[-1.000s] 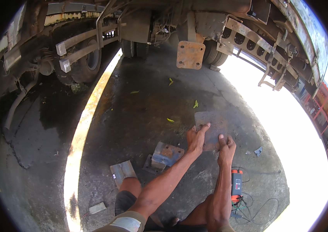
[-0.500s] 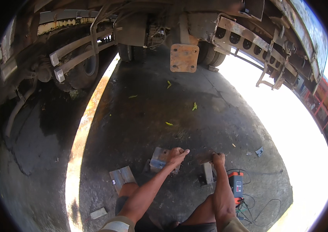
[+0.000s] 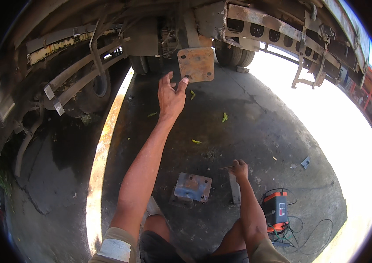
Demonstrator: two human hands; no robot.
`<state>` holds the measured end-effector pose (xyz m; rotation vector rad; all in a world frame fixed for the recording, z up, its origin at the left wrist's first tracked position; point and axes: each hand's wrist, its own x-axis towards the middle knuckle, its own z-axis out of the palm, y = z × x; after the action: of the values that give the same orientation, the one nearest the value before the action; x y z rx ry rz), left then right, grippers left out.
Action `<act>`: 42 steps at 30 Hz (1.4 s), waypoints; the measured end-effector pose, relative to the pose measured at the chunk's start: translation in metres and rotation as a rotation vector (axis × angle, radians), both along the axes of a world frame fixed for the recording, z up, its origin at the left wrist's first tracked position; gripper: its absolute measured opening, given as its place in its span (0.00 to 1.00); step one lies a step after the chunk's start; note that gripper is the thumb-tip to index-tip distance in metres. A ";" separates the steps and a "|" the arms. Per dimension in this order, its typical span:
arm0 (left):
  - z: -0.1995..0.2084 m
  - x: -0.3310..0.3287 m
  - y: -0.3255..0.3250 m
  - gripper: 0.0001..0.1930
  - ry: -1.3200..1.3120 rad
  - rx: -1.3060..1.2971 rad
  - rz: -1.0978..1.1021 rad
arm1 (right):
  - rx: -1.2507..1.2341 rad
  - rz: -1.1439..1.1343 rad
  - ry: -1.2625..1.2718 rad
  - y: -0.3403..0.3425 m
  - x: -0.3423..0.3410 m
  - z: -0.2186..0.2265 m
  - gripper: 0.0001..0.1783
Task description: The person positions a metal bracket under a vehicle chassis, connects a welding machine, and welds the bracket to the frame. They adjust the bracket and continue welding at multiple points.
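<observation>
Concrete floor [image 3: 247,131], near-square rusty plate [image 3: 198,64], facing camera

The left hand [image 3: 171,97] is raised with fingers apart, its thumb at the lower left corner of a rusty plate [image 3: 197,63] below the truck [image 3: 262,18]. The right hand [image 3: 239,169] holds a thin plate [image 3: 226,168], seen almost edge-on. On the floor [image 3: 247,122] lies a holed plate [image 3: 200,185].

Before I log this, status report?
Left hand open, thumb at corner of rusty plate. Right hand holding thin metal plate. Orange-black box beside right forearm.
</observation>
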<state>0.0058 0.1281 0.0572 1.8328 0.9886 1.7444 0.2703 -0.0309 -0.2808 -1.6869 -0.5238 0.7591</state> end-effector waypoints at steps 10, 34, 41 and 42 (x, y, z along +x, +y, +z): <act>0.109 0.020 0.053 0.46 0.323 -0.154 -0.122 | -0.019 0.330 -0.050 0.094 -0.010 0.093 0.43; 0.101 0.071 0.107 0.31 0.185 0.182 0.384 | 0.642 0.376 -0.339 0.192 -0.073 0.355 0.31; 0.100 0.072 0.104 0.28 0.154 0.227 0.363 | 0.621 0.298 -0.338 0.188 -0.081 0.353 0.29; 0.100 0.072 0.104 0.28 0.161 0.236 0.367 | 0.621 0.297 -0.353 0.189 -0.080 0.353 0.29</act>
<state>0.0780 0.2322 0.1572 2.0667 1.2980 2.0239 0.1899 0.1579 0.0719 -1.1673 -1.1475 0.4321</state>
